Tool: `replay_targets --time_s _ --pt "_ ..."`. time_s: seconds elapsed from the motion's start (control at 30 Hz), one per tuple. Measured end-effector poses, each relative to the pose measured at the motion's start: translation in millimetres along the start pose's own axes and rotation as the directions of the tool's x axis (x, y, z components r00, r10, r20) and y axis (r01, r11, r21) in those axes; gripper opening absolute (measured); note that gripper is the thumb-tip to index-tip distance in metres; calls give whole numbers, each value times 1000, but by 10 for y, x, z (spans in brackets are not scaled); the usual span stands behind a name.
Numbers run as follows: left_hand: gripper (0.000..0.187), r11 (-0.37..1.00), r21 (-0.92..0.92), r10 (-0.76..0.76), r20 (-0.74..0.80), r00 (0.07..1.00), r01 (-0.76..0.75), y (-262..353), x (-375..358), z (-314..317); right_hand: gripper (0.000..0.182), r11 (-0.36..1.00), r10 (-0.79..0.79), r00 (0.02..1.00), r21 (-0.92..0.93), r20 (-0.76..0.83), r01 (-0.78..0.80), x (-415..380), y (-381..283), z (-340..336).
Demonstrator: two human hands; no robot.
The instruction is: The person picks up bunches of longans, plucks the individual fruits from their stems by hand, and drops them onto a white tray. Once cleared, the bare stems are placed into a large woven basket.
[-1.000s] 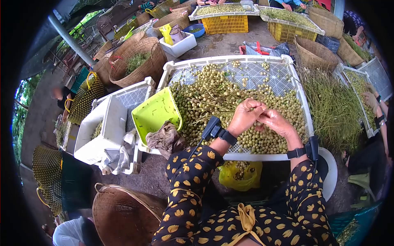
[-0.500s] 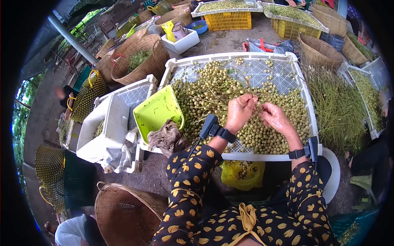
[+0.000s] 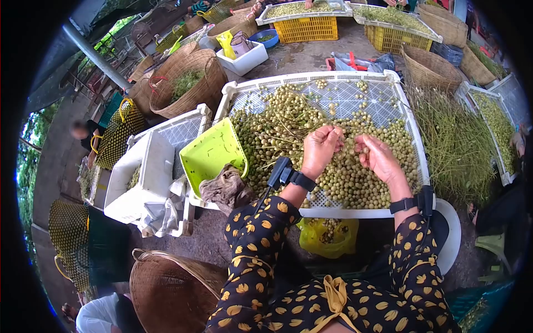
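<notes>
saw at far left a black-and-yellow mesh basket point(image 3: 69, 241), then a tilted white box point(image 3: 119, 191) and, lower down, a brown wicker basket point(image 3: 175, 294). noticed a lime-green bin point(image 3: 211, 152), tipped and specked with dark bits, overlapping the left edge of a white lattice tray point(image 3: 355, 213). found a crumpled brown cloth point(image 3: 225, 190) at the bin's near end. found the small round fruit point(image 3: 266, 147) heaped across that tray, with thin stems among it toward the left. saw the left hand point(image 3: 322, 149) over the middle of the heap, with thumb and fingertips drawn close together; could not tell of anything pinched there. noted a yellow bag point(image 3: 327, 242) with fruit inside, below the tray's near edge. saw the right hand point(image 3: 380, 158) near the left but apart from it, with fingers curled loosely and partly open above the fruit; could not tell of anything held. saw beyond the tray's right rim a bundle of green stems point(image 3: 452, 152).
</notes>
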State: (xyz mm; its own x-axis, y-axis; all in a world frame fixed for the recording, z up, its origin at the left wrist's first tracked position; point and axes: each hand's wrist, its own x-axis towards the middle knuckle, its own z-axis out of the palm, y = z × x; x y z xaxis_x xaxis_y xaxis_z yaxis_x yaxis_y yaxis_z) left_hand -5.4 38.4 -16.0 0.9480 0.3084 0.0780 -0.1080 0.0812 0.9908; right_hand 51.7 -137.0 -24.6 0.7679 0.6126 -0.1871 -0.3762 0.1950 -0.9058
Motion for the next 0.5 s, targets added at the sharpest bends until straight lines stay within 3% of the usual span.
replay_targets --time_s 0.17,0.33,0.43,0.5 --pt "15 964 246 88 56 995 -99 -27 -56 52 27 908 -116 991 -399 61 130 12 33 207" --pt "17 998 70 -2 34 999 -1 11 -57 60 17 999 -31 999 -43 12 32 67 102 162" --pt "18 999 37 -15 28 999 14 -20 -36 80 19 982 -43 999 184 21 38 102 150 114" --pt "19 1000 10 -5 11 1000 4 -39 -33 94 21 963 -24 997 266 -75 43 136 170 24"
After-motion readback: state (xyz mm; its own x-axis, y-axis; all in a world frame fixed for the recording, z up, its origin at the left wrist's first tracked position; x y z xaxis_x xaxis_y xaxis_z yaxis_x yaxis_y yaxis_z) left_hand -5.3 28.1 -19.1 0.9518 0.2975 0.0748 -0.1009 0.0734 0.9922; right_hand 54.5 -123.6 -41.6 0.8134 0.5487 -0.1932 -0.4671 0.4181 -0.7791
